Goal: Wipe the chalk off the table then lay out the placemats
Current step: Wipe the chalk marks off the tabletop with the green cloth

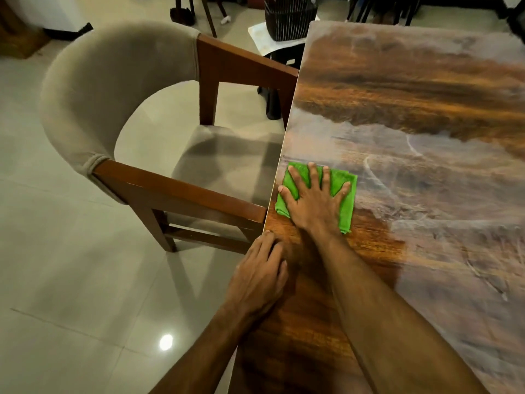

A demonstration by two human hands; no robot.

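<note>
A wooden table (pixel 412 81) fills the right side, much of it clouded with whitish chalk (pixel 426 189); the near strip by my arms shows bare glossy wood. A folded green cloth (pixel 345 200) lies flat near the table's left edge. My right hand (pixel 314 200) presses down on the cloth with the fingers spread wide. My left hand (pixel 260 275) rests palm down on the table's left edge, closer to me, fingers together and holding nothing. No placemats are in view.
A beige upholstered chair (pixel 93 95) with wooden arms is tucked against the table's left edge. A dark wicker basket (pixel 288 17) stands on a small stool beyond the table's far corner. Pale glossy floor tiles (pixel 71 280) lie to the left.
</note>
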